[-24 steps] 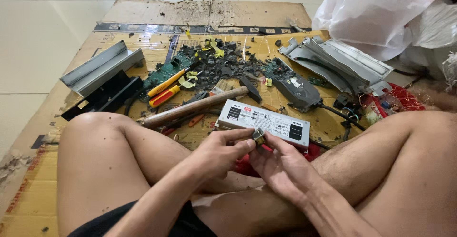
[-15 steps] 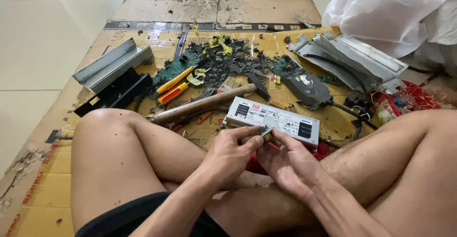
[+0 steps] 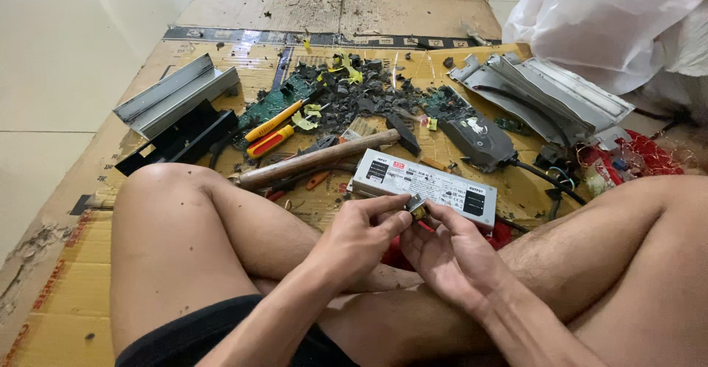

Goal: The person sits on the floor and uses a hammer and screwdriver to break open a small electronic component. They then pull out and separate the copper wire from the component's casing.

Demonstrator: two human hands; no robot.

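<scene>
Down on the cardboard sheet (image 3: 66,293) lie one wooden-handled hammer (image 3: 317,159), two yellow-and-red screwdrivers (image 3: 274,132) and one white power-supply box (image 3: 422,188). Left hand (image 3: 358,240) and right hand (image 3: 450,253) both curl in, their fingertips pinching one small metal part (image 3: 417,207) just in front of the box's near edge. Bare cardboard lies open at left, beyond the knee.
</scene>
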